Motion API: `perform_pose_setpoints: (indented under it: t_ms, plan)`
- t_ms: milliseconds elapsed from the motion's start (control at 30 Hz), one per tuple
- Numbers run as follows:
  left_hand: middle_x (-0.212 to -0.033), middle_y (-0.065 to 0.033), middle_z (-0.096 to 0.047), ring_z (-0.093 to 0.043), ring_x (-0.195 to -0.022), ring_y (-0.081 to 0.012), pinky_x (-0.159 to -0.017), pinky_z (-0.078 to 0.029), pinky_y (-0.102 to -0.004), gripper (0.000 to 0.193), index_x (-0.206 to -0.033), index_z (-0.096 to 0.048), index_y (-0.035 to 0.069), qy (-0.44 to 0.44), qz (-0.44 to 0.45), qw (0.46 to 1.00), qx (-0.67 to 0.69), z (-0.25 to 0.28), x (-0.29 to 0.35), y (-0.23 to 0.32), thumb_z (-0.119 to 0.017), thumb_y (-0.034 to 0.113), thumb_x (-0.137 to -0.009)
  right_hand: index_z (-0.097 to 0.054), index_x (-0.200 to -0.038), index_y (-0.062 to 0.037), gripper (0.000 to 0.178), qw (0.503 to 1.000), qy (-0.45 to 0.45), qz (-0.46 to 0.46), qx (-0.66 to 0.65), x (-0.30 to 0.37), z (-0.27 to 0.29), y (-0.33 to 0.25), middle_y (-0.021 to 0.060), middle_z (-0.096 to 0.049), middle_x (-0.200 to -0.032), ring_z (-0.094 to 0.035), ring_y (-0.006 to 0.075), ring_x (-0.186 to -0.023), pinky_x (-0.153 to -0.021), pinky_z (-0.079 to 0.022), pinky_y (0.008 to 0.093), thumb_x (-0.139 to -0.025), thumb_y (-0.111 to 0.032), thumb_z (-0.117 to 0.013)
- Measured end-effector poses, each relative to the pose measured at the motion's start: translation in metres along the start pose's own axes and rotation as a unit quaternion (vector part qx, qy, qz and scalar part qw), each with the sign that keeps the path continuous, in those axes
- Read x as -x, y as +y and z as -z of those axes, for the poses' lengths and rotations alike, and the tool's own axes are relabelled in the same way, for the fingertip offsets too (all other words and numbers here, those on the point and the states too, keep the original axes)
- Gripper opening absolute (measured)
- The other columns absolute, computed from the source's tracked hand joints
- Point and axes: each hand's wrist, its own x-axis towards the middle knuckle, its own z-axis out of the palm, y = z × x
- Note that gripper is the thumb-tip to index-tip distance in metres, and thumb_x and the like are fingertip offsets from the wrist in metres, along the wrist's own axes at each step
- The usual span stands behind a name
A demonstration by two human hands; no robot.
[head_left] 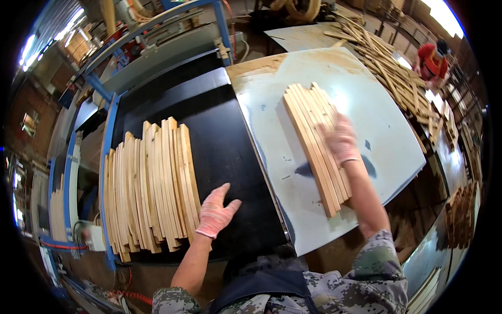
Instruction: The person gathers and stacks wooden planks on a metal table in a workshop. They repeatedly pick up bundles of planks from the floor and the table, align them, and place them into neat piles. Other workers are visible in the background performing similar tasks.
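Note:
My left hand [215,211], in a pale knitted glove, is open with thumb and fingers spread. It is over the black conveyor belt [235,157], beside the right edge of a row of light wooden strips [151,183] standing close together. My right hand [341,139], gloved alike, is at the right side of a smaller bundle of wooden strips [312,149] on the pale metal-topped table [389,120]. Motion blurs its fingers, so their grip is unclear. The strips in this bundle lie side by side, with uneven far ends.
A blue metal frame [109,131] borders the belt on the left and at the back. Beyond the table, a loose heap of wooden sticks [387,68] slopes right. A person in red [433,62] is at the far right. Brown stacked pieces [461,215] sit at the right.

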Motion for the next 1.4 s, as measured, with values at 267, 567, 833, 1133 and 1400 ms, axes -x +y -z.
perform_pose_setpoints:
  t_ms: [267, 567, 833, 1133, 1400]
  plan:
    - [-0.153, -0.0265, -0.057, -0.046, -0.149, -0.0452, -0.131, -0.024, -0.0549, 0.082, -0.160, -0.049, 0.007, 0.009, 0.032, 0.999, 0.017, -0.070, -0.029, 0.000, -0.074, 0.052, -0.096, -0.073, -0.123, 0.0016, 0.079, 0.975, -0.136, -0.062, 0.164, -0.010, -0.031, 0.144, 0.0293, -0.071, -0.128, -0.065, 0.0479, -0.124, -0.108, -0.051, 0.0510, -0.102, -0.071, -0.050]
    - [-0.137, -0.0325, -0.056, -0.061, -0.123, -0.0451, -0.108, -0.051, -0.0500, 0.108, -0.171, -0.022, 0.004, 0.142, 0.049, 0.989, 0.009, -0.063, -0.026, -0.033, -0.084, 0.039, -0.090, -0.075, -0.120, 0.0052, 0.074, 0.961, -0.276, -0.017, 0.019, 0.080, -0.092, -0.134, 0.0293, -0.074, -0.124, -0.071, 0.0451, -0.120, -0.105, -0.055, 0.0499, -0.100, -0.064, -0.058]
    - [-0.143, -0.0283, -0.055, -0.059, -0.132, -0.0414, -0.115, -0.048, -0.0477, 0.114, -0.171, -0.021, 0.004, 0.103, 0.140, 0.980, 0.101, -0.028, -0.012, -0.035, -0.091, 0.030, -0.085, -0.074, -0.122, 0.0043, 0.074, 0.946, -0.321, 0.010, 0.030, 0.085, -0.120, -0.160, 0.0268, -0.075, -0.123, -0.073, 0.0415, -0.117, -0.100, -0.059, 0.0487, -0.103, -0.065, -0.056]
    - [-0.153, -0.0269, -0.051, -0.055, -0.140, -0.0394, -0.119, -0.046, -0.0458, 0.112, -0.172, -0.019, 0.006, 0.061, 0.133, 0.979, 0.139, -0.015, -0.005, -0.041, -0.089, 0.025, -0.087, -0.071, -0.127, 0.0011, 0.069, 0.939, -0.340, -0.039, 0.023, 0.105, -0.110, -0.162, 0.0239, -0.071, -0.134, -0.070, 0.0408, -0.123, -0.105, -0.056, 0.0489, -0.105, -0.062, -0.055]
    - [-0.161, -0.0282, -0.047, -0.054, -0.142, -0.0397, -0.122, -0.042, -0.0428, 0.102, -0.170, -0.022, 0.000, 0.086, 0.027, 0.991, 0.099, -0.038, -0.017, -0.068, -0.083, 0.020, -0.091, -0.080, -0.110, -0.0005, 0.060, 0.955, -0.288, -0.065, -0.028, 0.133, -0.084, -0.158, 0.0255, -0.078, -0.112, -0.075, 0.0426, -0.107, -0.094, -0.060, 0.0501, -0.104, -0.056, -0.057]
